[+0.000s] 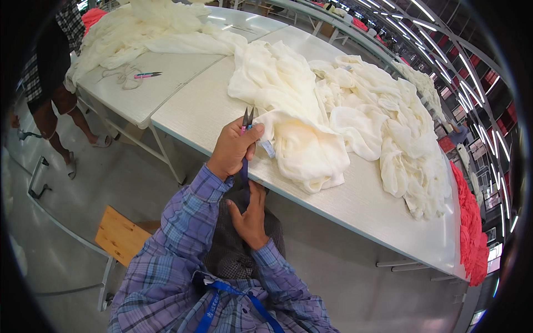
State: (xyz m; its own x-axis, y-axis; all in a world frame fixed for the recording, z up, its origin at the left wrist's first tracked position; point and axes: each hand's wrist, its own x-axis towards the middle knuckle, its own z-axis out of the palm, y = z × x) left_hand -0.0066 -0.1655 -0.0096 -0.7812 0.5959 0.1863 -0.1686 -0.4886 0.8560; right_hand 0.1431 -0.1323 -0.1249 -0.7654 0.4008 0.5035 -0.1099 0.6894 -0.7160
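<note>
My left hand [229,150] is closed around small thread snips [248,117] at the table's near edge, their dark blades pointing up and away. A narrow dark blue strap [245,171] hangs below this hand. Close to its thumb lies the edge of a folded cream garment [308,147] with a small white label [268,148]. Lower down, under the table edge and over my lap, my right hand [252,219] has its fingers stretched out and the thumb apart. Its fingertips are beside the strap's lower part; whether they touch it I cannot tell.
Cream fabric [397,130] is heaped along the right of the white table [366,208], and red fabric [469,222] hangs off its far right end. Another pair of snips [149,74] lies on the left table beside loose string. A person [53,89] stands at left, near a wooden stool [121,236].
</note>
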